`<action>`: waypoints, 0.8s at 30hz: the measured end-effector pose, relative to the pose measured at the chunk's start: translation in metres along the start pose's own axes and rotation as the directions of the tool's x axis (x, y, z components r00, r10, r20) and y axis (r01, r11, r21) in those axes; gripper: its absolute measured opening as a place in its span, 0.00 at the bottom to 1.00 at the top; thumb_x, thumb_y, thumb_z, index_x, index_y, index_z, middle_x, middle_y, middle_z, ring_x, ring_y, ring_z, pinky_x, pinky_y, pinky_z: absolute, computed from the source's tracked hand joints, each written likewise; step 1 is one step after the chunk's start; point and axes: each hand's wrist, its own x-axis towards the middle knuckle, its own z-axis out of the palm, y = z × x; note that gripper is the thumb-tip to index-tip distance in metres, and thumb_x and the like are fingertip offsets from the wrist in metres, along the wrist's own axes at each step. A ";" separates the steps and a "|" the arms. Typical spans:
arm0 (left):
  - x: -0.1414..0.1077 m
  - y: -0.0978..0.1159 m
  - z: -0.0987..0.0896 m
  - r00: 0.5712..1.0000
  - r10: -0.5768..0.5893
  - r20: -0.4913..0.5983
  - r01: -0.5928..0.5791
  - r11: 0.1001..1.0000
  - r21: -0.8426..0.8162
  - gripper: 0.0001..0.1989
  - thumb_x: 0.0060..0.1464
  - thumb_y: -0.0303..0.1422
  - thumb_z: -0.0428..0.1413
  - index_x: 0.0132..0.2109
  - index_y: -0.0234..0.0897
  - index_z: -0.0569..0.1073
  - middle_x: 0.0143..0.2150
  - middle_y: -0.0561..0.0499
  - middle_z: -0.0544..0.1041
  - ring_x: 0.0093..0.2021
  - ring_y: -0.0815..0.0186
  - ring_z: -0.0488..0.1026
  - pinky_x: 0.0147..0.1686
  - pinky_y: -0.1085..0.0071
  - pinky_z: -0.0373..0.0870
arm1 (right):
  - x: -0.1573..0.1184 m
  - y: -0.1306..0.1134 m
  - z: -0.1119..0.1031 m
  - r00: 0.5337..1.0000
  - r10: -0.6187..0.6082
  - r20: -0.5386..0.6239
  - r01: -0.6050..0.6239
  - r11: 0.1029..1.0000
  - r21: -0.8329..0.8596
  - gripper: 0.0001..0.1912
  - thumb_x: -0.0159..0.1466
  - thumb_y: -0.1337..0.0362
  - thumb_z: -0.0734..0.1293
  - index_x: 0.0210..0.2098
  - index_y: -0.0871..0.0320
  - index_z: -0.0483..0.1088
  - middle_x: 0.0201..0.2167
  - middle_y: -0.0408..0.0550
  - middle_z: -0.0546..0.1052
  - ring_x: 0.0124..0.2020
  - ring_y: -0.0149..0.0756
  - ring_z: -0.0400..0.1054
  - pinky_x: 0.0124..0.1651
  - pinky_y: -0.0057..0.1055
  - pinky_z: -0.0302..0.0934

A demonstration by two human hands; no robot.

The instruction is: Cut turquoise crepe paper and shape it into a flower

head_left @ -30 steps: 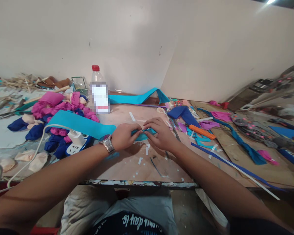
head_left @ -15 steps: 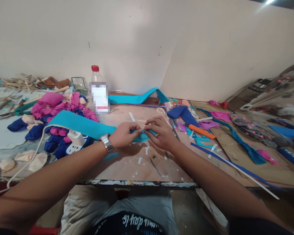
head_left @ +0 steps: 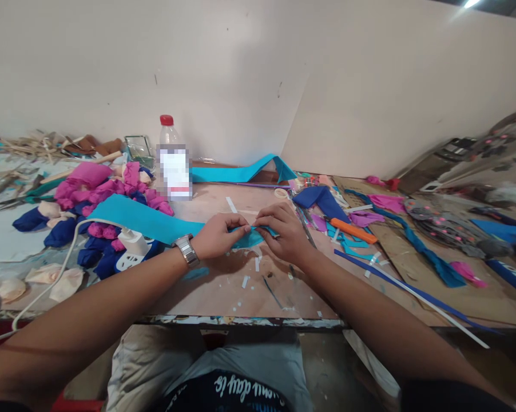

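Note:
Both hands pinch the edge of a light blue strip (head_left: 150,222) over the middle of the table. My left hand (head_left: 220,236), with a metal watch (head_left: 187,250) at its wrist, has thumb and forefinger closed on it. Close on the right, my right hand (head_left: 284,234) grips the same strip with thumb and fingertips. The strip runs left beneath my left hand and lies over a pink and dark blue fabric heap (head_left: 86,183). Its part between the fingertips is small and partly covered.
A red-capped bottle (head_left: 167,134) stands behind the hands. At left is a white plug (head_left: 134,241) on a power strip. An orange cutter (head_left: 352,230), blue cloth (head_left: 322,200) and a long white strip (head_left: 429,302) lie to the right.
The fingertips have drawn slightly apart along the light blue strip, and its part between the hands has shifted a little. Both hands keep their pinch.

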 end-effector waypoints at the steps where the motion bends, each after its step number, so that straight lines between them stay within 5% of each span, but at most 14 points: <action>1: -0.001 0.000 0.000 1.000 0.012 -0.009 -0.012 1.000 0.018 0.16 0.65 0.43 0.53 0.37 0.35 0.77 0.31 0.53 0.75 0.32 0.68 0.67 0.34 0.70 0.62 | 0.000 0.000 0.000 1.000 0.011 0.003 -0.011 1.000 0.003 0.05 0.69 0.64 0.66 0.41 0.51 0.75 0.41 0.50 0.78 0.44 0.45 0.69 0.51 0.49 0.63; 12: -0.006 0.006 0.002 0.989 0.138 -0.056 -0.120 0.962 0.247 0.14 0.67 0.41 0.52 0.43 0.39 0.79 0.41 0.50 0.83 0.40 0.62 0.77 0.42 0.67 0.68 | -0.001 -0.004 0.006 0.988 0.139 0.067 -0.148 0.975 0.165 0.05 0.71 0.61 0.64 0.39 0.53 0.70 0.40 0.51 0.76 0.45 0.45 0.68 0.51 0.46 0.62; 24: -0.008 0.001 0.005 0.973 0.227 -0.046 -0.177 0.855 0.488 0.13 0.68 0.39 0.51 0.45 0.40 0.78 0.40 0.48 0.83 0.40 0.60 0.78 0.39 0.66 0.67 | 0.000 -0.005 0.010 0.961 0.242 0.137 -0.269 0.932 0.244 0.04 0.69 0.63 0.66 0.36 0.54 0.71 0.39 0.50 0.76 0.45 0.43 0.69 0.52 0.43 0.62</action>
